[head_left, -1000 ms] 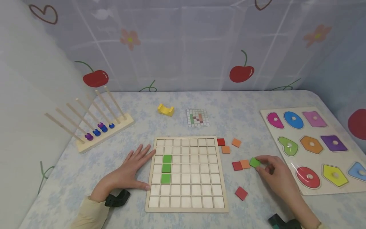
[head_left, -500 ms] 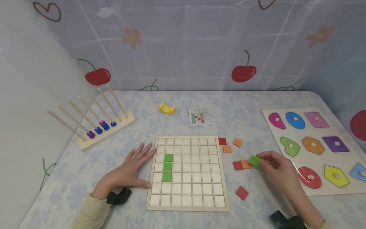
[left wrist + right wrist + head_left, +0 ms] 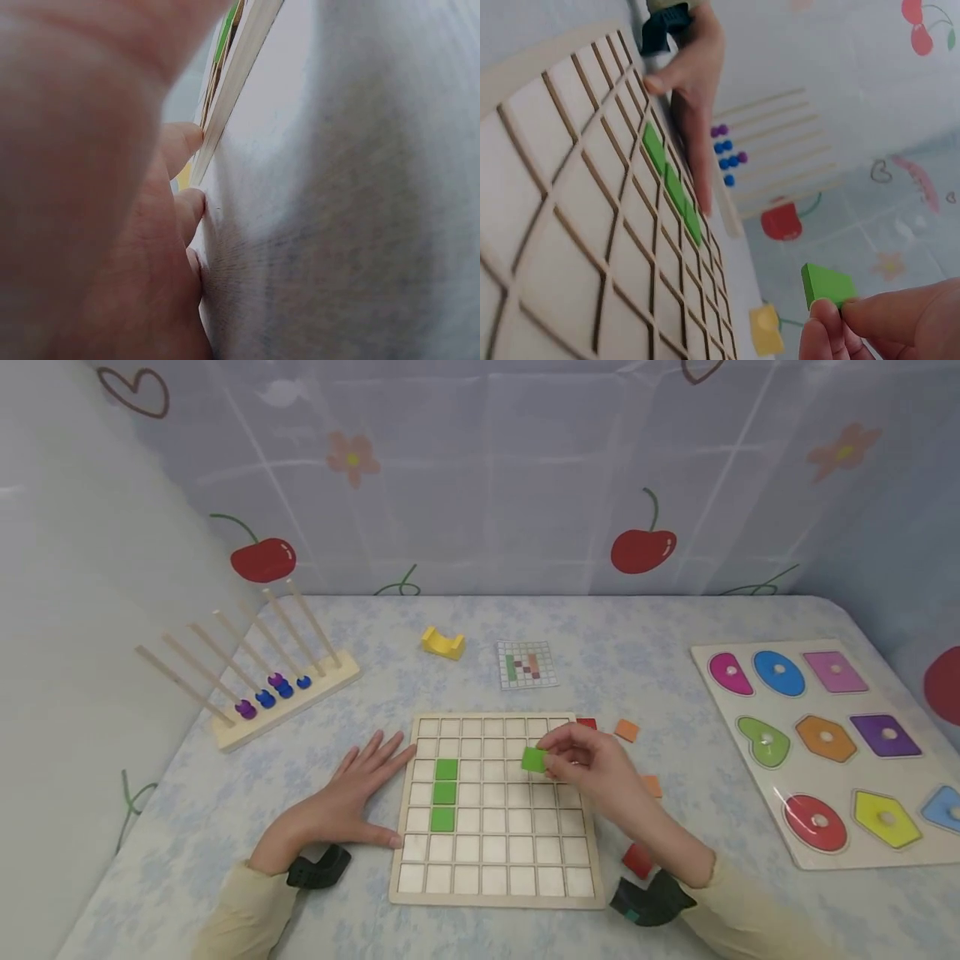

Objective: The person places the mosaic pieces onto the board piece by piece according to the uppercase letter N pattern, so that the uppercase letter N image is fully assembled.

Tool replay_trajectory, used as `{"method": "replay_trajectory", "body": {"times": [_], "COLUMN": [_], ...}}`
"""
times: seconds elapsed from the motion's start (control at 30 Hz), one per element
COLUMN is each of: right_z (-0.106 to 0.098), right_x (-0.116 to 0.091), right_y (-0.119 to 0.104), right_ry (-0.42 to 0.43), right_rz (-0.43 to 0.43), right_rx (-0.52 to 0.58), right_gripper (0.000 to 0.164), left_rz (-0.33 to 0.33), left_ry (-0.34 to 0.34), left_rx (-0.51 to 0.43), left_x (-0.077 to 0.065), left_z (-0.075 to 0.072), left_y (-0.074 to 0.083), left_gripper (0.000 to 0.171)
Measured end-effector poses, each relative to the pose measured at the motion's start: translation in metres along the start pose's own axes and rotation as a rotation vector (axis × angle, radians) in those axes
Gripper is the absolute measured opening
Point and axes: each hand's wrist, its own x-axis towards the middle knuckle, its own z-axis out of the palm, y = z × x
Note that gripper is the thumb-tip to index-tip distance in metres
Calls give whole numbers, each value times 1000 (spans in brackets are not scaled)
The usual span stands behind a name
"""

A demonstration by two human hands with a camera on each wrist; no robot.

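A wooden grid board [image 3: 495, 900] lies flat on the table, with three green tiles [image 3: 444, 793] in a column near its left side. My left hand [image 3: 341, 806] rests spread at the board's left edge, thumb and index fingertip touching the frame; in the left wrist view its fingertips [image 3: 193, 202] lie against the tablecloth and the board's side. Over the board's right half, my right hand [image 3: 592, 768] pinches another green tile [image 3: 534, 760] between thumb and fingers. The right wrist view shows this tile [image 3: 827, 283] held up above the grid.
Right of the board lie orange tiles [image 3: 627, 730] and red tiles [image 3: 638, 861], partly covered by the right arm. A pattern card [image 3: 527, 665] and a yellow block [image 3: 443, 643] lie behind it. A peg rack [image 3: 288, 702] with beads stands left, a shape puzzle [image 3: 806, 852] right.
My right hand has lifted the green tile from beside the orange one and carried it left, over the board. The left hand stays at the board's edge.
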Motion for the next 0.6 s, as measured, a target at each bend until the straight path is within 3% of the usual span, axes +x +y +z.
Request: {"method": "replay_trajectory", "body": {"times": [0.27, 0.6], "right_z": [60, 90], "right_x": [6, -3], "right_y": [10, 13], "right_ry": [-182, -301], "right_rz": [-4, -64], "right_rx": [46, -5], "right_gripper": [11, 14], "left_rz": [11, 10], "left_ry": [-1, 4], "left_rx": [15, 14], "left_x": [1, 1], "left_z": [1, 0], "left_y": [-2, -3], "left_gripper": [109, 108]}}
